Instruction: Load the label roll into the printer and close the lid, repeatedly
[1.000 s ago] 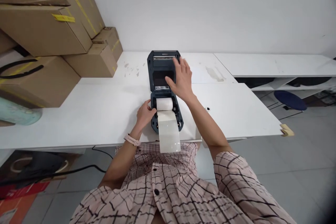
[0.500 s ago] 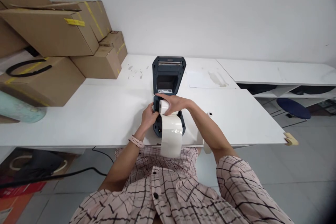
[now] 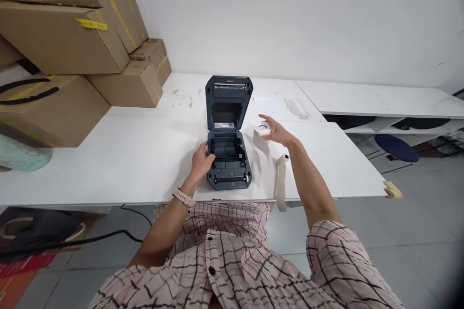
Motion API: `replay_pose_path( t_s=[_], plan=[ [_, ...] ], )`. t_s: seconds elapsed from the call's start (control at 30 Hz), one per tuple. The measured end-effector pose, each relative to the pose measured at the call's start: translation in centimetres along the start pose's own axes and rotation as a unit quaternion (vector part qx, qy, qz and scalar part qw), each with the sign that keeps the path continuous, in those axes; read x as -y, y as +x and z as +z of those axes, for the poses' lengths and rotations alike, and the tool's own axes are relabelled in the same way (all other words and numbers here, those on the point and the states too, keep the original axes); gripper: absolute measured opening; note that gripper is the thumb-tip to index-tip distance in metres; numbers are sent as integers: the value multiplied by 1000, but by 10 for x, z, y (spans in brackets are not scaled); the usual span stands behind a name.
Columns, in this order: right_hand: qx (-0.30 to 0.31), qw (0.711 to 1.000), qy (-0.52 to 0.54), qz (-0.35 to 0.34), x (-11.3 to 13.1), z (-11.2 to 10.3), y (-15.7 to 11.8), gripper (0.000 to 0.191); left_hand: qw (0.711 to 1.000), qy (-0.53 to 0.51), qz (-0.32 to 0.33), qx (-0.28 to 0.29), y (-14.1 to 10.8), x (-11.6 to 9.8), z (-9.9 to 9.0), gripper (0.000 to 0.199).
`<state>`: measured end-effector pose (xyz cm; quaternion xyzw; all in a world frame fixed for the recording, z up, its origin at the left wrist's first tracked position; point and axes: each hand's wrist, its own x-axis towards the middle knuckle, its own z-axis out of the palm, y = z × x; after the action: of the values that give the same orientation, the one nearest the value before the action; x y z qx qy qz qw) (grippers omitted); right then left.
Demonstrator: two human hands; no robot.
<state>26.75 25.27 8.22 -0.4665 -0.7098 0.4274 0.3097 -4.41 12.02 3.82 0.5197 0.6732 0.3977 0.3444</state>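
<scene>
A dark label printer [image 3: 229,157] stands on the white table with its lid [image 3: 229,101] tilted up and its roll bay bare. My left hand [image 3: 202,159] grips the printer's left side, thumb over the rim. To the right of the printer, my right hand [image 3: 277,131] curls its fingers around a white label roll [image 3: 264,128], whose loose strip trails toward the table's front. Nearer to me, a narrow roll core [image 3: 285,157] has a pale strip [image 3: 281,183] hanging over the table edge.
Cardboard boxes [image 3: 123,87] are stacked at the left, beside a pale green cylinder [image 3: 25,154]. A white sheet [image 3: 270,107] lies behind my right hand. A blue stool [image 3: 396,148] stands at the right, past the table corner with its yellowish padding [image 3: 393,189].
The label roll has come out of the printer bay and moved right in my right hand. My left hand stays at the printer's left side. The view has shifted slightly.
</scene>
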Motion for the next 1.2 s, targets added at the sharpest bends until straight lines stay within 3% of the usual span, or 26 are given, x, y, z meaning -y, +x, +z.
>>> replay_pose_path(
  t_s=[0.13, 0.3, 0.4, 0.5, 0.6, 0.7, 0.8, 0.87, 0.97, 1.03, 1.2],
  plan=[
    [-4, 999, 15, 31, -25, 8, -3, 108, 1000, -5, 9, -16, 3, 4, 2, 69],
    [34, 994, 105, 24, -44, -35, -54, 99, 1000, -22, 8, -17, 4, 6, 3, 71],
    [-2, 990, 129, 53, -63, -55, -99, 86, 999, -42, 9, -14, 5, 10, 5, 72],
    [-16, 987, 104, 119, -78, -47, -126, 82, 998, -60, 12, -12, 6, 13, 7, 72],
    [-15, 984, 109, 140, -81, -23, -130, 70, 999, -50, 11, -18, 5, 13, 8, 70],
    [-16, 984, 151, 97, -67, -9, -121, 62, 999, -43, 5, -19, 4, 11, 7, 70],
    [21, 976, 207, -64, -32, -9, -106, 65, 999, -42, 2, -14, 2, 9, 6, 71],
    [85, 962, 202, -164, 1, -6, -91, 66, 999, -43, 4, -17, 1, 7, 6, 70],
    [195, 961, 53, -188, 52, 17, -59, 55, 998, -47, -3, -32, 2, 6, 6, 69],
    [209, 957, -76, -185, 73, 44, -35, 49, 998, -60, -11, -33, 1, 7, 7, 70],
    [226, 899, -329, -182, 75, 111, 0, 45, 992, -121, -11, -20, 1, 11, 10, 71]
  ],
)
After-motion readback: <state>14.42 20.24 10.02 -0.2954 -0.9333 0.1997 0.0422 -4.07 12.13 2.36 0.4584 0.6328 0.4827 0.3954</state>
